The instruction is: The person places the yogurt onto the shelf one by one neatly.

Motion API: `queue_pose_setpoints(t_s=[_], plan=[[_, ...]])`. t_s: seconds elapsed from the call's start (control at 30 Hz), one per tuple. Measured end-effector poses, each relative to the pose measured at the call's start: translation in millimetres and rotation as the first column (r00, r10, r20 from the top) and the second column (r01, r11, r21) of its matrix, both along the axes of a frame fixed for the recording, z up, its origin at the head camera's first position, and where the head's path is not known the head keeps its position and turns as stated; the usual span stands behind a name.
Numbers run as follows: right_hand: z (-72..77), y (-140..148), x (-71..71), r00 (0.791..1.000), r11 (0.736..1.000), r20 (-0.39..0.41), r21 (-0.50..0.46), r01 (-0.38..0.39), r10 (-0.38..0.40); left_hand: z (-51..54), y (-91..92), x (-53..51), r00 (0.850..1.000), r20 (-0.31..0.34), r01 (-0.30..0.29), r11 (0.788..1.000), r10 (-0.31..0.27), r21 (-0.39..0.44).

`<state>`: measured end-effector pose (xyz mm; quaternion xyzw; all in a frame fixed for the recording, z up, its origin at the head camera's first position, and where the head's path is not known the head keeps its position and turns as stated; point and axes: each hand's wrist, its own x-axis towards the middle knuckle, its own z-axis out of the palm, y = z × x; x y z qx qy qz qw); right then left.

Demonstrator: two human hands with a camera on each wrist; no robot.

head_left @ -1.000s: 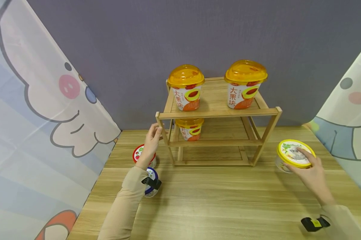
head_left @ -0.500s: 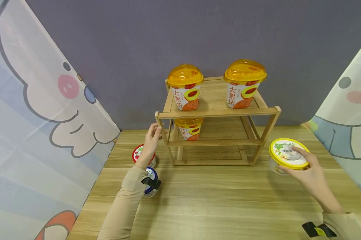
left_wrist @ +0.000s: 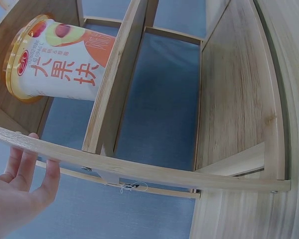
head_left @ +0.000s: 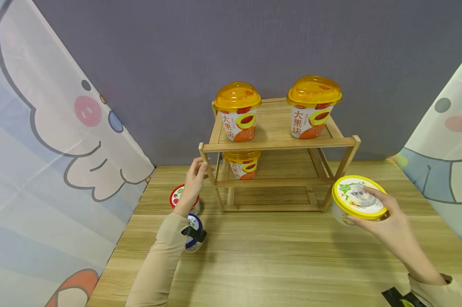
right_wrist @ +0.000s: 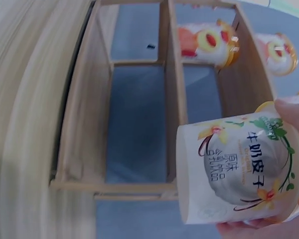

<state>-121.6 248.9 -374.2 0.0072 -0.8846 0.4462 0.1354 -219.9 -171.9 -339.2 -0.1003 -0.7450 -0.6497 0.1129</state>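
Note:
My right hand (head_left: 396, 232) grips a round tub with a yellow-rimmed lid (head_left: 359, 198), held just above the table at the rack's right. In the right wrist view the tub (right_wrist: 239, 169) shows flower prints and lettering, its lid end towards the hand. My left hand (head_left: 194, 179) holds the left front post of a wooden shelf rack (head_left: 277, 146); fingertips meet the wood in the left wrist view. Two fruit cups with domed orange lids stand on the top shelf, a left one (head_left: 238, 111) and a right one (head_left: 313, 107). A third cup (head_left: 243, 165) sits on the middle shelf, left.
Beneath my left forearm stand a red-lidded tub (head_left: 178, 196) and a blue-lidded tub (head_left: 193, 232), both partly hidden. The wooden table (head_left: 269, 260) spreads in front of the rack. A grey backdrop (head_left: 231, 42) rises behind it, with printed curtains on both sides.
My right hand has carried the yellow-lidded tub leftward, towards the rack's right front post. My left hand stays at the rack's left post.

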Motion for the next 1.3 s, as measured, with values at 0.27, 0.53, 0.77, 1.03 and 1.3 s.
queue_pose_setpoints(t_s=[0.27,0.53,0.77,1.03,1.3], plan=[[14.3,-19.2,2.7,1.0,1.0,-0.002,0.003,-0.006,0.006,0.4,0.1,0.5,1.0,-0.007,0.006,1.0,-0.006,-0.004],[25.2,-39.5,-7.0,0.999,0.999,-0.014,-0.009,-0.031,0.031,0.5,-0.1,0.4,1.0,0.0,0.013,1.0,-0.013,0.023],[31.4,-52.1,-18.0,0.999,0.998,0.002,-0.047,-0.042,0.042,-1.1,-0.6,-1.1,1.0,0.006,-0.004,1.0,0.004,-0.011],[35.3,-66.3,-30.2,0.998,0.994,0.008,-0.095,-0.06,0.061,-7.4,-4.2,-6.0,1.0,0.004,0.006,1.0,-0.006,-0.015],[34.2,-79.6,-43.7,0.997,0.991,-0.039,-0.121,-0.064,0.059,-21.8,-9.9,-16.9,1.0,-0.017,0.008,1.0,-0.008,-0.004]])
